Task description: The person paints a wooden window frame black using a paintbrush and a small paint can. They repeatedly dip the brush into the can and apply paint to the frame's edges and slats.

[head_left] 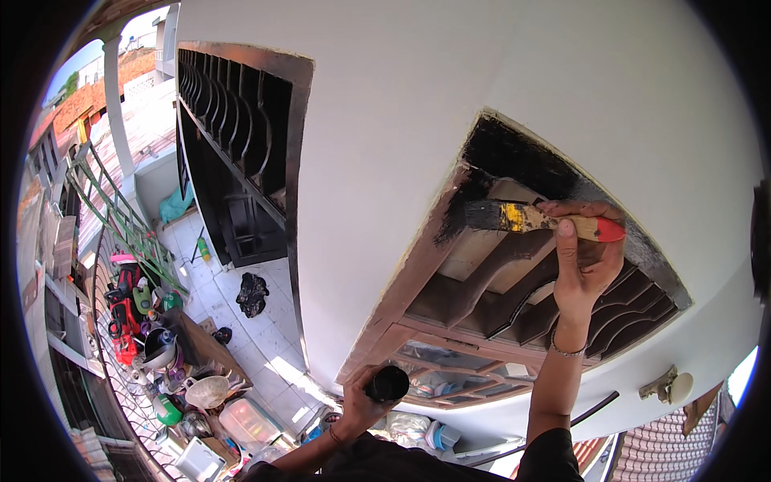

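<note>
My right hand (590,269) grips a paintbrush (534,220) by its wooden handle, which has a red end. Its dark bristles touch or hover just over the brown wooden frame (418,273) of a window vent; I cannot tell which. Black paint (506,153) covers the frame's top corner and part of its upper edge, while the left side is mostly bare brown. Wavy slats (498,277) fill the opening behind the brush. Lower down, my left hand (361,402) holds a dark round container (387,384), its inside too dark to make out.
White wall (385,145) surrounds the frame. To the left stands a dark doorway (249,217) under a slatted vent. Below, a tiled floor (273,337) holds a black plastic bag (252,295), a green ladder (120,209) and cluttered household goods (209,394). A wall lamp (679,388) sits at lower right.
</note>
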Tool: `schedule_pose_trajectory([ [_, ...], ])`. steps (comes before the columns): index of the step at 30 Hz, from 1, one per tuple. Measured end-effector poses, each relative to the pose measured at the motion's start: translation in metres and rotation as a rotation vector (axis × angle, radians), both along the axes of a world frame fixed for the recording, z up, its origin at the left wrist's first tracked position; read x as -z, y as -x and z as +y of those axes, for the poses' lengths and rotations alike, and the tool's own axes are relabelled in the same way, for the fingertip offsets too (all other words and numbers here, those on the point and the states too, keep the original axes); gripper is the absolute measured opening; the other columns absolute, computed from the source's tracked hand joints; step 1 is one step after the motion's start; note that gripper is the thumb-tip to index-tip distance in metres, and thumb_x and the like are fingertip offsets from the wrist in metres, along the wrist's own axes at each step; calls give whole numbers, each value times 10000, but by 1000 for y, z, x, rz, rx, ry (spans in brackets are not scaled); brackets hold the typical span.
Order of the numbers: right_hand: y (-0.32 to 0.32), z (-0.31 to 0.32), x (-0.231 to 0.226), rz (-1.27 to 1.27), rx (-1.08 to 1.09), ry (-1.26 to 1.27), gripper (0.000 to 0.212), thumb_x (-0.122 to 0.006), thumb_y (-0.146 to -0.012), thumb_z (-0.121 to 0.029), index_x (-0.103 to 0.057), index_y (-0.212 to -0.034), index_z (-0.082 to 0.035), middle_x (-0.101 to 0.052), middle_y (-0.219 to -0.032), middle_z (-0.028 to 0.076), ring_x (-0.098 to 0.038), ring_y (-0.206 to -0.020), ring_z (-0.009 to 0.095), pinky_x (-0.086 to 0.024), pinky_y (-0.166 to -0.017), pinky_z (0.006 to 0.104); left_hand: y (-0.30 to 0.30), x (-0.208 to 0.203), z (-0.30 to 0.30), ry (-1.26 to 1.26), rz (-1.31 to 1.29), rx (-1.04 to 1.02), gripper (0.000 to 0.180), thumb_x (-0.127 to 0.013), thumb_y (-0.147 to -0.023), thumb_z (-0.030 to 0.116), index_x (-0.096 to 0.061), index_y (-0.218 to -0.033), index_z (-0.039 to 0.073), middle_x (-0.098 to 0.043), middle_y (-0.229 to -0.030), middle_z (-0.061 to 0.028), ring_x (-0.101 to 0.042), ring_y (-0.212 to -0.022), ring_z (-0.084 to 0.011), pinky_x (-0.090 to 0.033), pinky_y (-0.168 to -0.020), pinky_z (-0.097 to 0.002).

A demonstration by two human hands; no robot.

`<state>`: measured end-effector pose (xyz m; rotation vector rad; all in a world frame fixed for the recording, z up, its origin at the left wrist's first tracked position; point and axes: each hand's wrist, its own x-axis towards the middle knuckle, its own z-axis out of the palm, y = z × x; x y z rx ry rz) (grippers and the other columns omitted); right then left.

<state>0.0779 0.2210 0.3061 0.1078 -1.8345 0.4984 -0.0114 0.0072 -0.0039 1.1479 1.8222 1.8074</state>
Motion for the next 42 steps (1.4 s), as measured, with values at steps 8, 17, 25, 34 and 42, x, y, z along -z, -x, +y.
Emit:
schedule_pose_trajectory([
  [8,19,-10,21,-287,91,151,186,-689,-949,6,-551,-1073,24,-739,-915,118,-745,-872,155,-600,-673,245,-4,5,-1,16,-43,11,630,-942,-596,79,-695,-1174,34,-711,-1054,-116,-712,-980,-283,-568,-886,-359],
  [17,8,-23,4,324,140,-109,177,-650,-992,-30,-542,-1125,13,-726,-1005,170,-717,-994,236,-588,-927,365,-1,0,-4,-25,31,-41,490,-931,-613,65,-712,-1049,30,-732,-1023,-117,-735,-920,-251,-592,-837,-356],
  [25,3,-24,90,-362,392,-1008,134,-697,-924,-88,-581,-990,-98,-703,-1255,129,-698,-1170,307,-656,-729,294,-1,-2,-7,-5,20,-43,477,-923,-614,58,-711,-1040,22,-735,-1025,-121,-737,-920,-251,-592,-829,-357],
  [34,-7,-41,96,-466,131,-607,218,-716,-880,-24,-595,-1060,-45,-749,-1114,134,-751,-1044,299,-638,-758,310,0,4,-8,9,1,-31,575,-934,-595,72,-694,-1115,24,-714,-1048,-126,-719,-952,-282,-578,-848,-363],
  [42,2,-31,45,-107,205,-417,202,-703,-909,29,-583,-1070,-1,-756,-999,210,-765,-976,293,-624,-822,353,-5,0,-9,6,8,4,623,-939,-588,70,-686,-1156,30,-706,-1071,-125,-711,-981,-297,-573,-860,-363],
])
